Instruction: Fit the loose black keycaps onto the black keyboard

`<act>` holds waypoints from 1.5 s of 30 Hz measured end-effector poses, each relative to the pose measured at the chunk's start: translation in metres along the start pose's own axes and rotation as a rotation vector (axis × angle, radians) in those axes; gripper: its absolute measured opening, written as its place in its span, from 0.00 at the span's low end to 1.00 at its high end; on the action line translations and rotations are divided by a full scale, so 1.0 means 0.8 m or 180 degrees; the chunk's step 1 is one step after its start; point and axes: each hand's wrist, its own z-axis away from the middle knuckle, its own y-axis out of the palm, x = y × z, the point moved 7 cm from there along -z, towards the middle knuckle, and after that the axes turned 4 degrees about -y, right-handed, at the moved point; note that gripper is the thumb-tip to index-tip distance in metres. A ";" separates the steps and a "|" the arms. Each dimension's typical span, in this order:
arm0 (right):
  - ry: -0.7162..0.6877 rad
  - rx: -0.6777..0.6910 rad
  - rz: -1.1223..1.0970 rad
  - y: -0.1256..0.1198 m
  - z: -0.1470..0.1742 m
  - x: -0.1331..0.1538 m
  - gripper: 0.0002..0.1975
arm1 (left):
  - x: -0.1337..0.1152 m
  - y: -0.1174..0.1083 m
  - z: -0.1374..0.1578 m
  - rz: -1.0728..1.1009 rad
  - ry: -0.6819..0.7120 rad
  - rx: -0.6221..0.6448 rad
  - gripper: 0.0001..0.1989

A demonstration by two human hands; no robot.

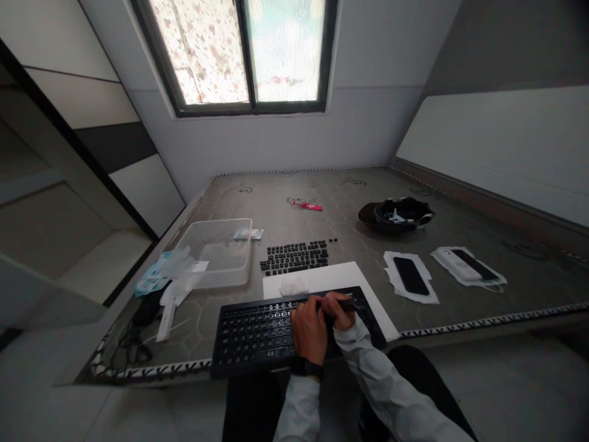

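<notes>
**Both hands working close together over a stripped keyboard**

The long black plastic keyboard (264,334), its key sockets showing bare, is lying directly under the hands and reaching out on both sides of them, its near edge overlapping the border of the grey quilted mattress (276,209). It is looking light for its length, stiff and smooth; the exposed sockets are probably asking for gentle pressure, so the solid rim is offering the safest hold. The left hand (310,328) is resting on it with fingers curled partly closed; whether they are pinching anything I cannot tell. The right hand (339,310) is closing tightly around a slim dark tool (348,304).

Left of the hands, a blue-and-white plastic wrapper (154,276) and a clear rectangular plastic bin (221,281) are sitting well apart. Beyond the hands, loose black square keycaps (294,259) are lying in rows, and a crumpled white wipe (293,286) is resting on a flat white sheet (343,276), crowding the keyboard's far edge. Farther right, a black phone-like slab (410,276) and a dark brimmed cap (370,213) are staying out of the way.
</notes>
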 end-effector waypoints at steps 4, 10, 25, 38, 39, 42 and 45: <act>0.0137 0.0019 -0.0846 0.008 -0.014 0.009 0.28 | 0.002 -0.006 0.000 0.0280 -0.0161 -0.0104 0.07; 0.0189 -0.0368 -0.1068 -0.009 -0.034 0.028 0.27 | -0.004 -0.016 -0.001 0.0996 -0.0002 -0.0060 0.09; 0.0143 0.1194 0.1546 -0.041 -0.033 0.043 0.12 | 0.019 -0.008 0.000 0.1698 -0.0540 -0.0015 0.13; -0.0046 0.1481 0.1331 -0.035 -0.034 0.036 0.13 | 0.022 -0.001 -0.001 0.2090 -0.0451 0.0035 0.09; 0.0000 0.1456 0.1338 -0.036 -0.034 0.034 0.13 | 0.021 -0.002 -0.001 0.2059 -0.0453 0.0034 0.08; 0.0135 0.1422 0.1362 -0.038 -0.034 0.028 0.13 | 0.020 -0.001 -0.001 0.1994 -0.0460 0.0053 0.08; 0.0202 0.1432 0.1397 -0.039 -0.034 0.024 0.12 | 0.021 0.001 -0.002 0.1962 -0.0504 0.0076 0.08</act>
